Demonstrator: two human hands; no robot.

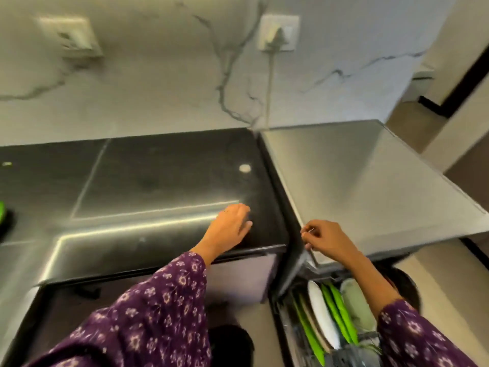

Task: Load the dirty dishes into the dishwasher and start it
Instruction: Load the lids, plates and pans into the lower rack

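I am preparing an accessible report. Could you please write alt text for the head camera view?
Seen from above, a person's right hand touches the front corner of a grey countertop dishwasher, above white and green plates standing in its rack, while the left hand rests on the black counter.

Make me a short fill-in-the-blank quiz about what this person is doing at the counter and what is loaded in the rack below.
1. The left hand rests on the ____ countertop, near its front edge.
2. The plates in the dishwasher rack stand on ____, side by side.
3. Between green plates stands a ____ one.
4. Both sleeves are ____ with a pale flower print.

Missing words: black; edge; white; purple
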